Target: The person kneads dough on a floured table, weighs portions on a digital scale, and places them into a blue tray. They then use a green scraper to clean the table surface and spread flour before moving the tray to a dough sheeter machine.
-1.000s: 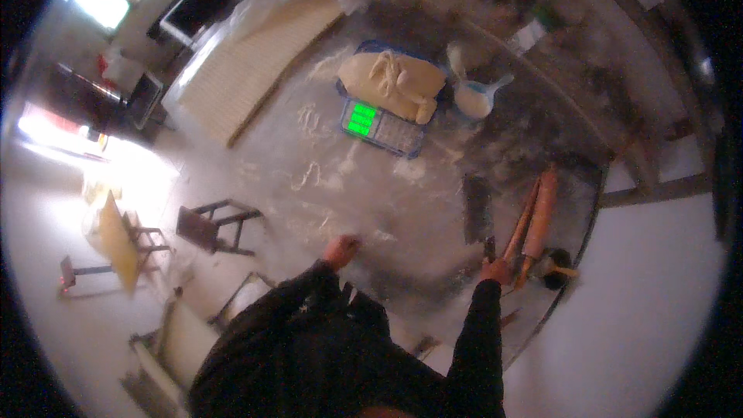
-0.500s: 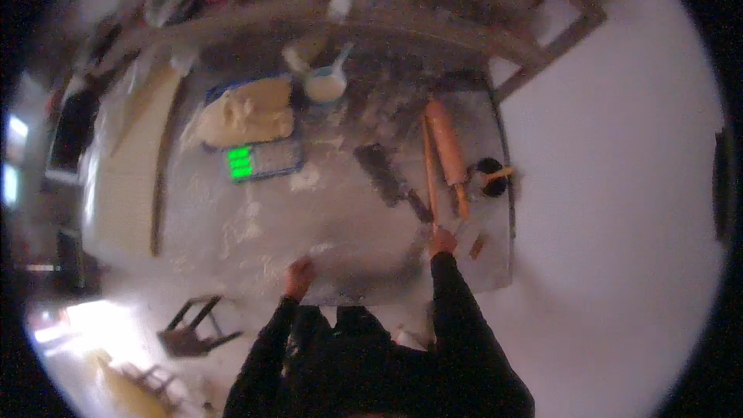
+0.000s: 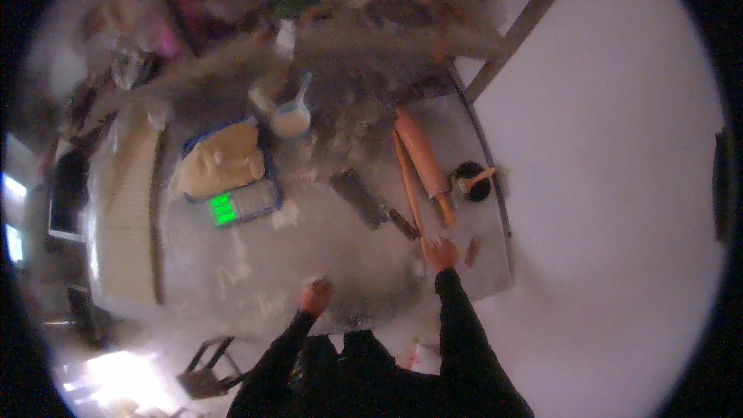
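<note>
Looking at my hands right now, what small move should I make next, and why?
I'd probably close your right hand around the thin wooden stick: the hand is right at its near end, while the thick rolling pin ends just beyond. Whether you're gripping the stick is too blurred to tell.

Slab (image 3: 133, 224) along left side of bench (image 3: 309, 251); scale (image 3: 254, 200) right of it, dough (image 3: 220, 159) on scale; cup (image 3: 292, 119) behind and right of scale; bladed tool (image 3: 358, 198) mid-bench; rod (image 3: 409, 187) to its right, then rolling pin (image 3: 420, 151), then pot (image 3: 474, 190) near right edge; hands at front: left hand (image 3: 316, 296) before scale, further right, right hand (image 3: 440, 254) by rod's near end; stool (image 3: 203, 383) on floor, front left.
</note>
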Motion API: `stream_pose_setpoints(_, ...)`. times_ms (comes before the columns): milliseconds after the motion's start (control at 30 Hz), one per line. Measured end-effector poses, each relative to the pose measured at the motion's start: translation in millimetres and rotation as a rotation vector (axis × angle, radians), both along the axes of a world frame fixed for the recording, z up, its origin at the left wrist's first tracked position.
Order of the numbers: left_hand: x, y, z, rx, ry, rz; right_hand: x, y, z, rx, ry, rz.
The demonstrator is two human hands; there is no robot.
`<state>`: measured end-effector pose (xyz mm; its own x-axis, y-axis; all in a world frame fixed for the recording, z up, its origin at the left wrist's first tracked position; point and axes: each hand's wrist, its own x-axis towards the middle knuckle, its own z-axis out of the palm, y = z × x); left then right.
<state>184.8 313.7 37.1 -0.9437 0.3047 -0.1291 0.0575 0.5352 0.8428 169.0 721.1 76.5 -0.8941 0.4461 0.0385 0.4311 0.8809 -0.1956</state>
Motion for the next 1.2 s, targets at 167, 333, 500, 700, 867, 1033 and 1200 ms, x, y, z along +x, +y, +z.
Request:
stream_pose_setpoints(167,-27.0,22.5,14.6,-0.187,0.204,-0.141,-44.2,-14.9,20.6,-0.435,0.157,-0.026)
stream_pose_setpoints(333,-50.1,-0.6,-65.6,-0.339,-0.017,-0.007,-132.8,-29.7,19.9,-0.630,0.336,0.062)
stream_pose_setpoints(500,-50.4,38.3,-22.5,-0.343,-0.239,0.010,-180.5,-48.3,98.7,-0.786,0.267,0.142)
stream_pose_setpoints(700,-49.9,15.9,-26.4,-0.430,-0.231,0.129,-295.7,-126.8,169.2,-1.676,0.067,0.189)
stream_pose_setpoints(867,-64.3,36.8,-0.4,-0.501,-0.286,0.065,-391.6,-186.5,266.8,-1.904,0.226,0.546)
stream_pose_setpoints(1033,-56.7,40.2,15.7,-0.395,-0.292,0.089,-494.2,-239.3,317.0,-2.556,0.110,0.311)
stream_pose_setpoints(1200,-57.9,35.5,40.4,-0.260,-0.251,0.168,-501.6,-242.4,309.1,-1.088,0.670,0.860)
